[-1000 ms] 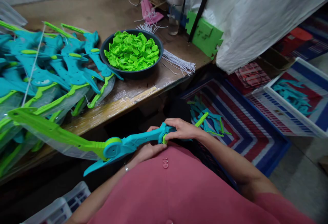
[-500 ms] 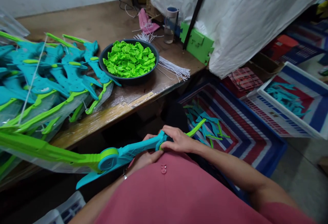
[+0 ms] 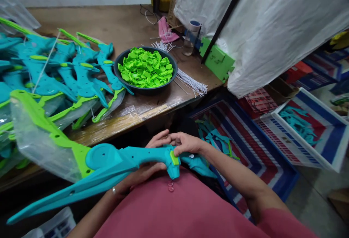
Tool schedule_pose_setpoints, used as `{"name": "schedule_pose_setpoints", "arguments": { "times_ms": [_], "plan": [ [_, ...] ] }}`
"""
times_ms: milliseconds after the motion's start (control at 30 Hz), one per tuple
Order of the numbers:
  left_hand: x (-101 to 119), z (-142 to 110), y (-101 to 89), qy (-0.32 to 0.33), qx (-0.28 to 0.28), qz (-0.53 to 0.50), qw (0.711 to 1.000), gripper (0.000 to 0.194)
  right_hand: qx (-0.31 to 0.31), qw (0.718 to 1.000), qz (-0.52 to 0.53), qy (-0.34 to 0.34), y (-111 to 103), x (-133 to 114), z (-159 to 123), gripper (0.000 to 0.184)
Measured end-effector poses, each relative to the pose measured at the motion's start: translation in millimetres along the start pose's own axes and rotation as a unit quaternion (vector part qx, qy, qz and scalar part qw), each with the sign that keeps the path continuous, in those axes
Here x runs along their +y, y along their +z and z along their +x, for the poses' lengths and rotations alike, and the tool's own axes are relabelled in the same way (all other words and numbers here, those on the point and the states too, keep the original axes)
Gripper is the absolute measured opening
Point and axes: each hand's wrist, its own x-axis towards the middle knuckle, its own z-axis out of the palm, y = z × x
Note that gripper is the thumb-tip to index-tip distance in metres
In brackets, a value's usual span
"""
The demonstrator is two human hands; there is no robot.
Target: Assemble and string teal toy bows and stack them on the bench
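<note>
A teal and lime-green toy bow (image 3: pixel 131 158) lies across my lap, its green limb (image 3: pixel 46 129) wrapped in clear plastic and pointing up to the left. My left hand (image 3: pixel 141 172) is wrapped under the teal handle from below. My right hand (image 3: pixel 185 144) pinches the small green piece (image 3: pixel 173 157) set in the handle's right end. Both hands are closed on the bow, just below the table's front edge.
A dark bowl (image 3: pixel 120 60) of small green parts (image 3: pixel 145 68) stands on the wooden table (image 3: pixel 114 23), beside white strings (image 3: pixel 192 82). A pile of finished bows (image 3: pixel 54 74) fills the table's left. Crates with teal parts (image 3: pixel 297 125) sit on the floor at right.
The bow has turned flat side up and swung closer, its green limb rising to the left. My right hand shifted onto the green piece at the handle's end.
</note>
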Motion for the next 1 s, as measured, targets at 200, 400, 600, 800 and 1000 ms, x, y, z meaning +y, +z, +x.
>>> {"name": "schedule_pose_setpoints", "arguments": {
  "times_ms": [200, 400, 600, 800, 1000],
  "plan": [
    [-23, -3, -13.2, 0.046, 0.032, 0.034, 0.998, 0.034, 0.258, 0.816, -0.507, 0.101, -91, -44, 30, 0.024],
    [-18, 0, -4.9, -0.006, 0.121, -0.066, 0.99, 0.018, 0.406, 0.689, -0.577, 0.166, -141, -32, 69, 0.029],
    [-16, 8, 2.4, -0.02, 0.193, -0.112, 0.974, 0.022, 0.398, 0.682, -0.593, 0.155, -139, -36, 70, 0.024],
    [-9, 11, 4.3, -0.008, 0.157, -0.212, 0.964, 0.026, 0.272, 0.789, -0.548, 0.059, -54, -66, 15, 0.016],
    [-2, 8, 6.3, -0.003, 0.042, -0.261, 0.964, 0.021, -0.041, 0.955, -0.291, -0.041, 9, -71, -38, 0.015]
  ]
}}
